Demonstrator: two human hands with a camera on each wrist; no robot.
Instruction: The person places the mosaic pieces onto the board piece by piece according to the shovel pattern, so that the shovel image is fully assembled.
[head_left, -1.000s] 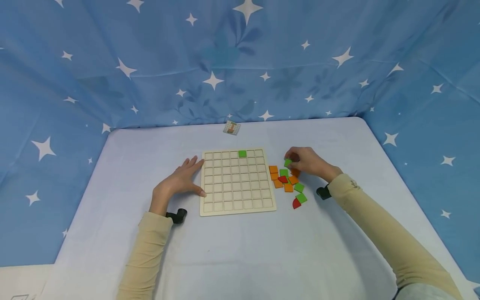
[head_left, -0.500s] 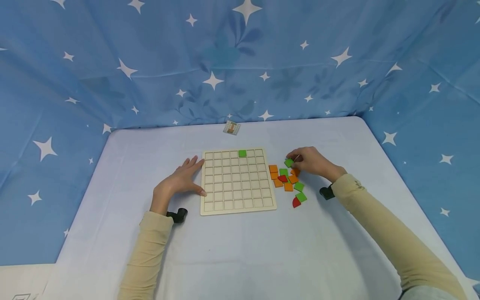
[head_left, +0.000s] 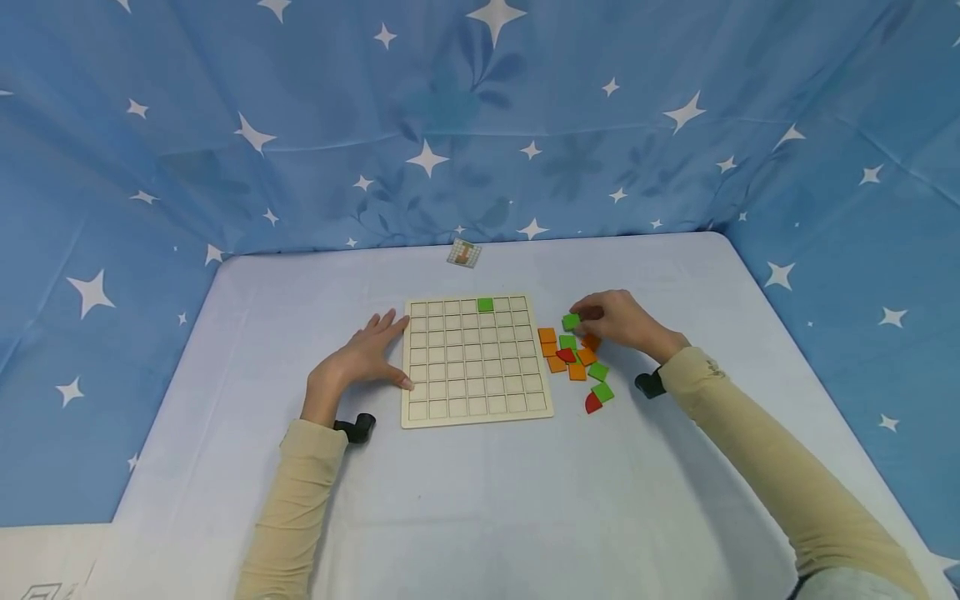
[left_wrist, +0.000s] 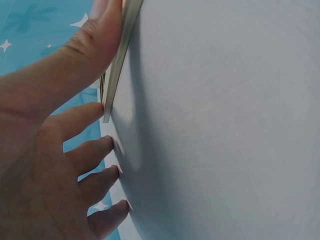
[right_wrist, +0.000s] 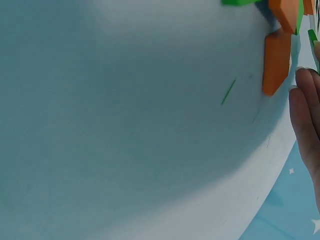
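My right hand (head_left: 615, 320) pinches a green square tile (head_left: 571, 322) between thumb and fingers, just right of the board's upper corner. Below it lies a loose pile of green and orange square tiles (head_left: 577, 372) and red quarter-round pieces (head_left: 593, 403). My left hand (head_left: 363, 353) is spread at the left side of the pale wooden grid board (head_left: 477, 422), thumb and index finger on its edge. In the left wrist view the thumb (left_wrist: 90, 47) overlaps the board's rim, and the other fingertips touch the white cloth. One green tile (head_left: 485, 305) sits in the board's top row.
A small patterned card (head_left: 463, 253) lies behind the board near the table's far edge. A blue star-print curtain (head_left: 315, 125) hangs around the back and sides of the white table (head_left: 450, 508). Each wrist wears a black camera mount (head_left: 649, 384).
The green tile in my right hand has been turned between the fingers and shifted slightly left toward the board. My left hand keeps its place at the board.
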